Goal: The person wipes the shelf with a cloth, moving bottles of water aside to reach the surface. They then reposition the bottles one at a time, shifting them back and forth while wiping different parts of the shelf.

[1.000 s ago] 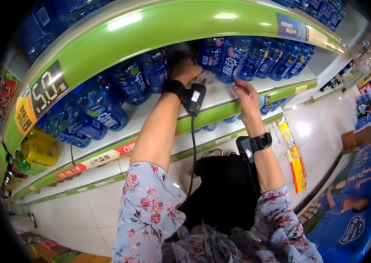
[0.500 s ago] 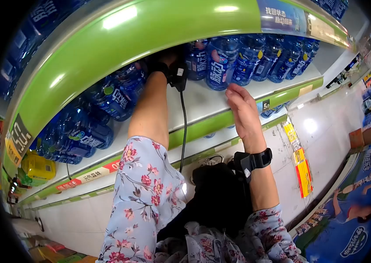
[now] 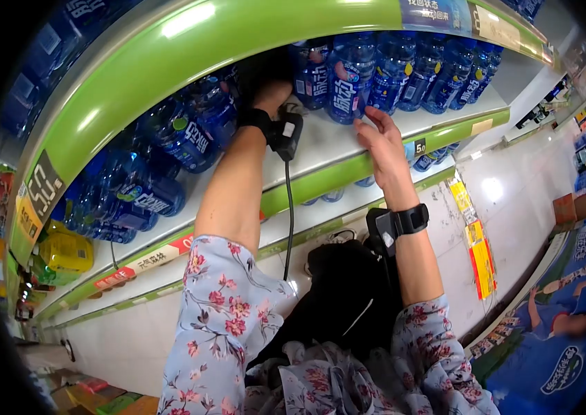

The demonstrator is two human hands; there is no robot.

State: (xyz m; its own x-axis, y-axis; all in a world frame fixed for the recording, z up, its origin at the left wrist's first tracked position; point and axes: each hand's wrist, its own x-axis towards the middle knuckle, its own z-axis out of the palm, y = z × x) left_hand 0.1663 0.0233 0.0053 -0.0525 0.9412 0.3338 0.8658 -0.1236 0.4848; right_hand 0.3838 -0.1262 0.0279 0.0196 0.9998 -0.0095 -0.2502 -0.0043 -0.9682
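Note:
My left hand [image 3: 273, 95] reaches into a dark gap between bottles on the shelf. Its fingers are hidden in the shadow under the upper shelf. Just right of it stands a blue-labelled drink bottle [image 3: 310, 76], and another drink bottle [image 3: 352, 79] is at the front of its row. My right hand [image 3: 386, 145] hovers by the shelf's front edge, thumb and fingers apart and holding nothing, fingertips close to the base of that front bottle. To the left of my left forearm, more blue bottles [image 3: 186, 142] lean at a slant in this view.
The green front of the upper shelf [image 3: 237, 48] curves over the gap. A black cable [image 3: 289, 214] hangs from the device [image 3: 286, 135] on my left wrist. Yellow bottles [image 3: 65, 252] stand far left. A lower shelf runs beneath, and a blue poster display [image 3: 549, 325] stands right.
My left hand has drawn back slightly toward the shelf front, so more of its back and wrist shows. My right hand stays near the front bottle. The view has shifted a little.

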